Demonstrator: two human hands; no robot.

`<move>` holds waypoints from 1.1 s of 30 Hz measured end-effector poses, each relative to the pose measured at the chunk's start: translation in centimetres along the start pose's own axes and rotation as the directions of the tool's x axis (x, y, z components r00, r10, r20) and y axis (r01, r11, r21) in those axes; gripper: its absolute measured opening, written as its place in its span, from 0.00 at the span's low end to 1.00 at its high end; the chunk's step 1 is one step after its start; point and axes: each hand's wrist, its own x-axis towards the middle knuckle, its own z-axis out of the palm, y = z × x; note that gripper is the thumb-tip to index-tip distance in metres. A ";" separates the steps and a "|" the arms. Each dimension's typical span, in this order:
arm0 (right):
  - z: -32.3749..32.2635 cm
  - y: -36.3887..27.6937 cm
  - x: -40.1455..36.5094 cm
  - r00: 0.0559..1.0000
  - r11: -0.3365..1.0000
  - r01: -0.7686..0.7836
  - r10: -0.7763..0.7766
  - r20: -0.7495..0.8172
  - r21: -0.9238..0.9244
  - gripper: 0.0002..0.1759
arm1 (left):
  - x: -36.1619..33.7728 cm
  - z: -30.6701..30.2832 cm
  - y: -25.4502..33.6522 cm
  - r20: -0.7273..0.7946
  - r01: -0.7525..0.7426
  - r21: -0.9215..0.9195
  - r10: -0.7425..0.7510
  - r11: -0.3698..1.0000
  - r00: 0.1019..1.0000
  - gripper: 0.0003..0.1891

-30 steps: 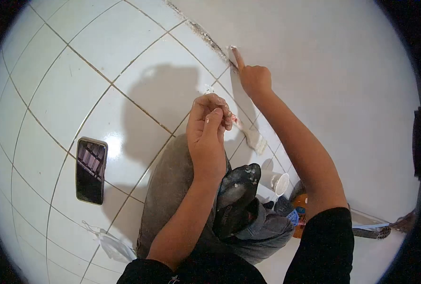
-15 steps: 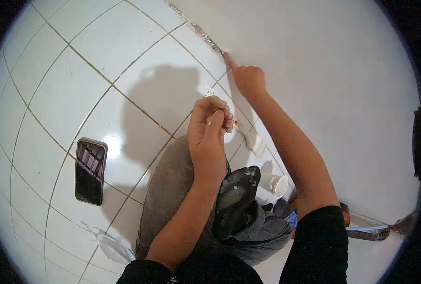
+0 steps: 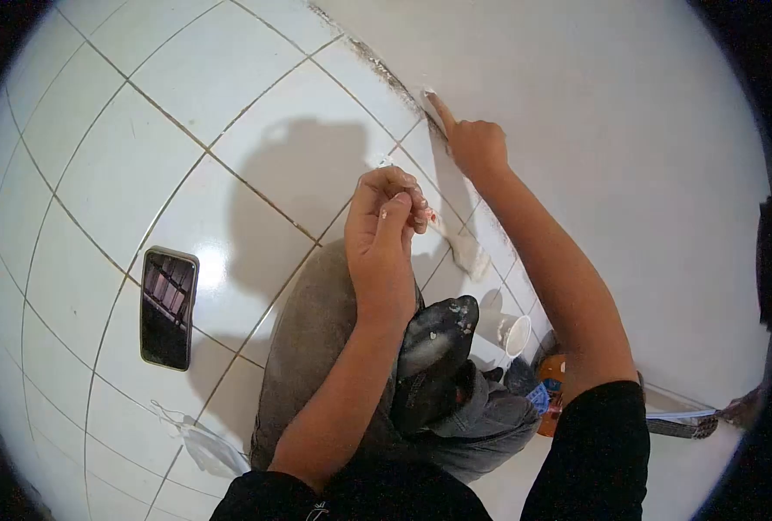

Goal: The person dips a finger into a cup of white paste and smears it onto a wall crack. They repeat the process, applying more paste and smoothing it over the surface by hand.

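My right hand [image 3: 479, 149] points its index finger at the foot of the white wall [image 3: 594, 130]; its other fingers are folded. A dab of white paste shows at the fingertip, beside the dark, flaking seam [image 3: 386, 74] between wall and tiles. My left hand [image 3: 386, 213] is raised above my knee, thumb pressed to curled fingers smeared with white. Whatever it may hold is hidden. Beyond it, a paintbrush [image 3: 470, 256] with pale bristles lies on the tiles, its handle partly covered by the hand.
A phone [image 3: 167, 308] lies on the tiled floor [image 3: 82, 286] to the left. Near my foot is a white cup [image 3: 514, 337] on its side. A blue plastic piece [image 3: 538, 398] and an orange object [image 3: 552, 369] sit by my right arm. A clear plastic bag [image 3: 212, 451] lies lower left.
My right hand has moved slightly right, its fingertip going from the seam onto the wall just above it. The left hand stays nearly where it was.
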 end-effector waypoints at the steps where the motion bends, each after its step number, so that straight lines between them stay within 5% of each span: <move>1: -0.2 0.0 -0.1 1.000 1.000 0.001 -0.001 -0.002 0.000 0.45 | 0.0 -0.1 0.0 -0.001 -0.002 0.000 0.002 1.000 1.000 0.06; 25: -2.7 2.0 -0.2 0.994 0.994 0.083 -0.088 0.070 0.074 0.38 | 0.0 -0.2 -0.1 0.015 -0.032 -0.007 0.032 0.999 0.999 0.05; 27: -2.7 2.4 -0.2 0.995 0.977 0.098 -0.097 -0.012 0.188 0.36 | 0.0 0.0 -0.1 0.012 -0.021 -0.018 0.022 1.000 1.000 0.05; 33: -1.5 1.6 0.1 0.991 0.983 0.132 -0.128 -0.036 0.124 0.37 | 0.0 0.0 -0.4 0.012 -0.019 -0.001 0.019 1.000 1.000 0.06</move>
